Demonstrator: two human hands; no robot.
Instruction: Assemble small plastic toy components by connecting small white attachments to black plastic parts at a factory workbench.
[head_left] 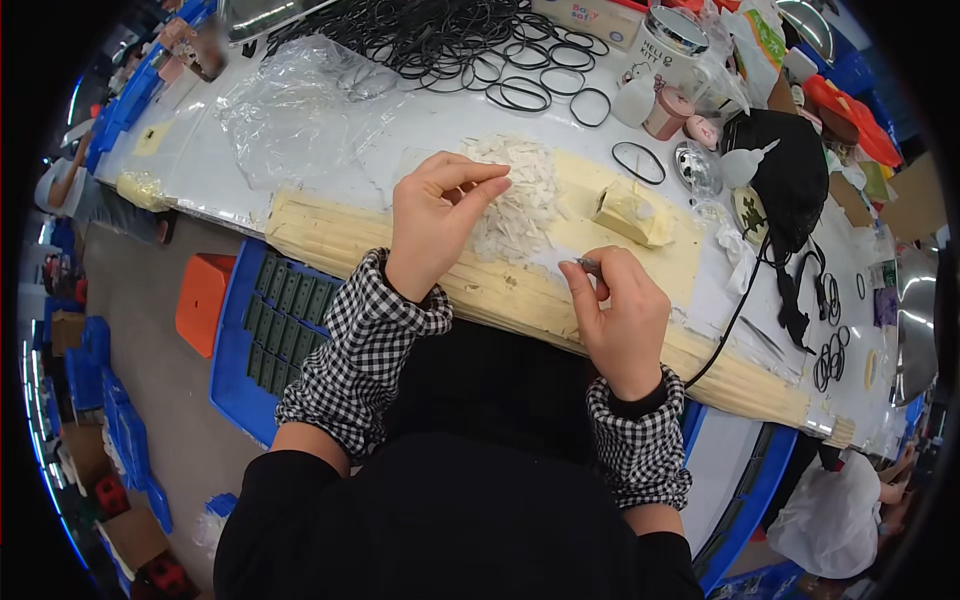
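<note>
My left hand (432, 218) is at the left edge of a pile of small white strips (525, 195), thumb and forefinger pinched together. Whatever sits between those fingertips is too small to make out. Just right of the pile, my right hand (628, 318) pinches a small dark grey piece (590, 267) between thumb and fingers; most of it is hidden. Beyond the right hand stands a block wrapped in yellow tape (634, 214), on a yellow-taped patch of the white table (400, 125).
Black rubber rings (520, 92) lie heaped at the back, beside a crumpled clear plastic bag (300, 105). Cups and a black bag (775, 170) crowd the right side. Yellow padding (330, 232) lines the front edge. Blue trays (228, 345) of dark green parts sit below.
</note>
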